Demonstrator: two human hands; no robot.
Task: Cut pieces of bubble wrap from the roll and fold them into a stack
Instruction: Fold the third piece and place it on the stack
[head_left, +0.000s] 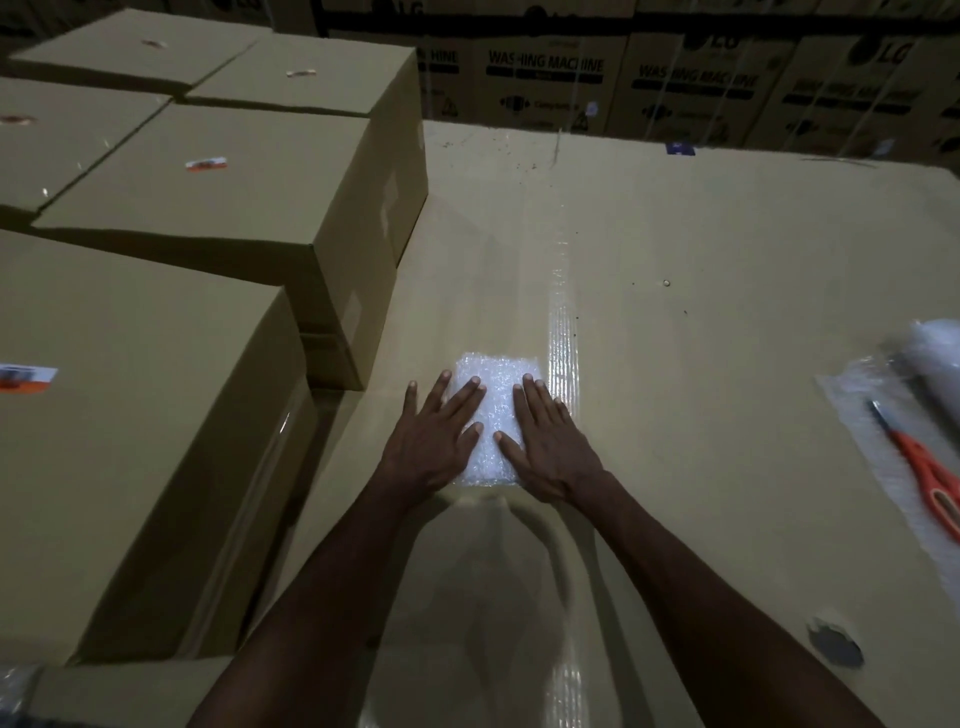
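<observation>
A folded white piece of bubble wrap (496, 415) lies flat on the big cardboard surface (701, 291) in the middle of the view. My left hand (439, 439) presses on its left side with straight, spread fingers. My right hand (545, 444) presses on its right side the same way. At the far right edge lies the bubble wrap roll (935, 358), partly out of frame, with a loose sheet (878, 410) spread from it. Orange-handled scissors (919, 462) rest on that sheet.
Several closed brown cartons (208, 208) stand stacked along the left, higher than the work surface. Dark printed washing-machine boxes (675, 88) line the back. A strip of clear tape (563, 332) runs down the surface. A grey round patch (835, 642) sits at lower right.
</observation>
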